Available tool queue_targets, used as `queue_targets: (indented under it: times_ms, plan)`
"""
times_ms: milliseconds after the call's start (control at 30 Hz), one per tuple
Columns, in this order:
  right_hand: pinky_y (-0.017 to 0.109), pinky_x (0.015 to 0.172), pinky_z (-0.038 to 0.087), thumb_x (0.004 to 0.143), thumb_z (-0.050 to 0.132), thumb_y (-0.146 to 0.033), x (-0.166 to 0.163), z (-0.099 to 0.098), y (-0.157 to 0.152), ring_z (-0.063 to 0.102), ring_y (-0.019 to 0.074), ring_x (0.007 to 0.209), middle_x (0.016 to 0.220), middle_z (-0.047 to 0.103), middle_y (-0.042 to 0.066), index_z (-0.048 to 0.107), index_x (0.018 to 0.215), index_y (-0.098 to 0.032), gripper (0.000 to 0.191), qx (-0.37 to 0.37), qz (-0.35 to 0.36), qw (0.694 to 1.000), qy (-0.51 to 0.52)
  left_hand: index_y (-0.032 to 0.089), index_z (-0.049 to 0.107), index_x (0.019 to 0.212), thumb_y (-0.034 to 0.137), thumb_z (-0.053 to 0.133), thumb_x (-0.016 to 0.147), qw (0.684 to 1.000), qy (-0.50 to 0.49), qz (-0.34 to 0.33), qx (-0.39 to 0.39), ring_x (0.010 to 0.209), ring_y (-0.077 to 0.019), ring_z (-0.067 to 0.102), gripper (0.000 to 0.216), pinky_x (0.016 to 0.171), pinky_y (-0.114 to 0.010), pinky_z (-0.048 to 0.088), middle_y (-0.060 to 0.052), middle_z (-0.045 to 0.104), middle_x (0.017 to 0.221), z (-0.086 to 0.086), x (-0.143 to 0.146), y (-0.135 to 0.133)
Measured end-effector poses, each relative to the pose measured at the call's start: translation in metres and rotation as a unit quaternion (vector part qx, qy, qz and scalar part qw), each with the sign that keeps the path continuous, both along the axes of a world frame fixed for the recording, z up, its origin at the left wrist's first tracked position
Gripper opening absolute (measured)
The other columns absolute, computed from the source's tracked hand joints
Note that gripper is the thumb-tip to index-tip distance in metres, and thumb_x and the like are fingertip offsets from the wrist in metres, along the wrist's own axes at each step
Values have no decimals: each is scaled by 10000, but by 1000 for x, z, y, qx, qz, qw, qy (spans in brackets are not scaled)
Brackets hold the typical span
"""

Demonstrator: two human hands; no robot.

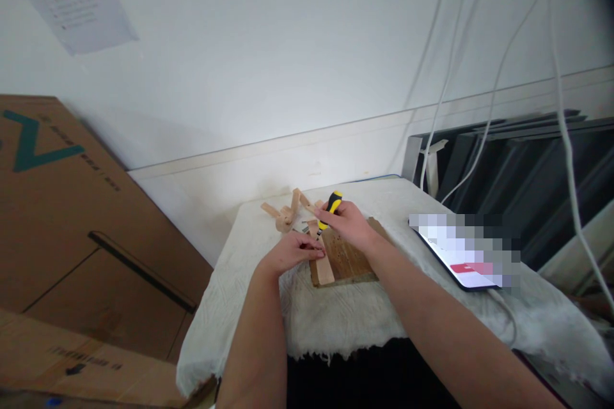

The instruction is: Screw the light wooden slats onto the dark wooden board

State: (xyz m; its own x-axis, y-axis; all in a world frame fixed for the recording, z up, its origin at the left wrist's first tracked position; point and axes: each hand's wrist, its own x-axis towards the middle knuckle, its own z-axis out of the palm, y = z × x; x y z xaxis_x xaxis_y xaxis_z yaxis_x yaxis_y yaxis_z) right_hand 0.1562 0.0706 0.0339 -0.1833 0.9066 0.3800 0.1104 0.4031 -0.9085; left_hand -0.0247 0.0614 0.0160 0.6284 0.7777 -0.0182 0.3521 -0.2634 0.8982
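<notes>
- Gripping a screwdriver (330, 208) with a yellow-and-black handle, the right hand (349, 223) has its fingers wrapped around the handle; the tool stands nearly upright, tip down, leaning slightly toward 1 o'clock.
- The screwdriver's tip meets a small light wooden strip (322, 261) that lies on a darker wooden board (352, 259); the exact contact point is hidden by the fingers.
- The left hand (292, 252) rests at 9 o'clock of the board, its fingers bent and pressing on the wooden strip just beside the screwdriver's tip.
- The board lies on a white textured cloth (336, 313) that covers the surface, near the middle of it.
- At 11 o'clock from the board, a jointed wooden assembly (288, 212) with several sticks spread out sits on the cloth, close to the hands.
- At 3 o'clock from the board, a phone (463, 255) lies on the cloth with its screen lit, well apart from the hands.
- A large cardboard box (62, 217) leans at 9 o'clock, off the surface.
- White cables (451, 70) hang down the wall at 1 o'clock.
</notes>
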Motion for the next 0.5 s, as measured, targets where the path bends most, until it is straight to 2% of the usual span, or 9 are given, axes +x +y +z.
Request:
queue_targets:
  times_ms: [167,300,500]
  plan:
    - [247,583,371,744,601,-458,-1,-4,1,480,119,584,592,532,-20,615,672,-144,323,2,37,999,-26,144,700,763,323,687,733,999,-33,0,-35,747,-131,596,182,719,-246,433,-37,696,809,-5,-1,2]
    - [254,602,375,753,583,-422,0,-5,2,494,130,605,608,544,-12,623,679,-143,291,6,23,998,-57,126,650,690,319,708,714,997,-56,0,-58,678,-102,552,203,681,-236,414,-15,655,734,-6,0,3]
    - [255,586,360,747,573,-402,-2,-5,2,477,130,595,596,520,-19,601,660,-154,263,17,5,997,-75,121,646,697,331,725,695,996,-60,1,-61,651,-92,517,224,651,-236,388,-13,635,725,-6,0,3]
